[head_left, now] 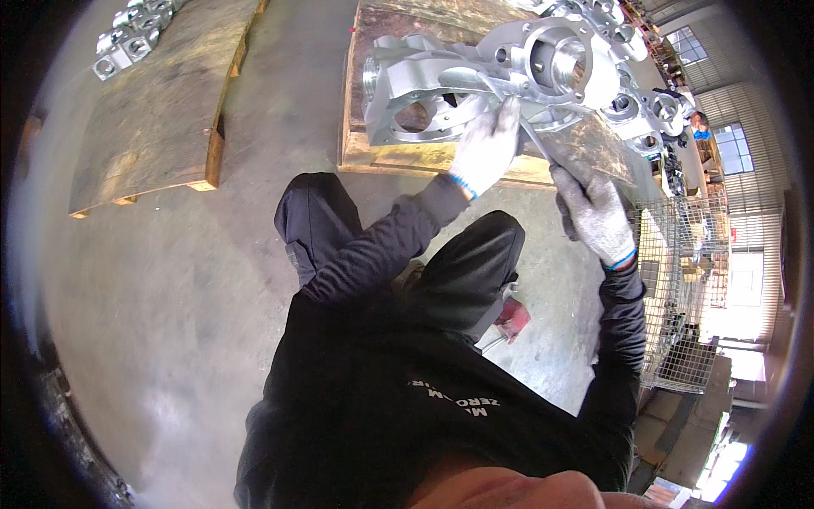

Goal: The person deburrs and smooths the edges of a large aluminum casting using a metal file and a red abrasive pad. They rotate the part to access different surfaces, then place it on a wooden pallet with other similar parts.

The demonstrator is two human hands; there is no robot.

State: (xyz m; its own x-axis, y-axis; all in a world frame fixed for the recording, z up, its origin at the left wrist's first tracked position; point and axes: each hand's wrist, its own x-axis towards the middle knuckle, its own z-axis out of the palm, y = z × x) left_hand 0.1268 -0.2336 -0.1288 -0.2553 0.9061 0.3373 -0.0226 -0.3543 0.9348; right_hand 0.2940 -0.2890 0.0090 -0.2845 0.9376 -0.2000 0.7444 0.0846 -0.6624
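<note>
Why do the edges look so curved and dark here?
Head view: the fisheye lens bends the wooden pallet edges and blackens the rim; windows at right blow out white; the metal casting glints; both gloved hands stay fairly sharp.
</note>
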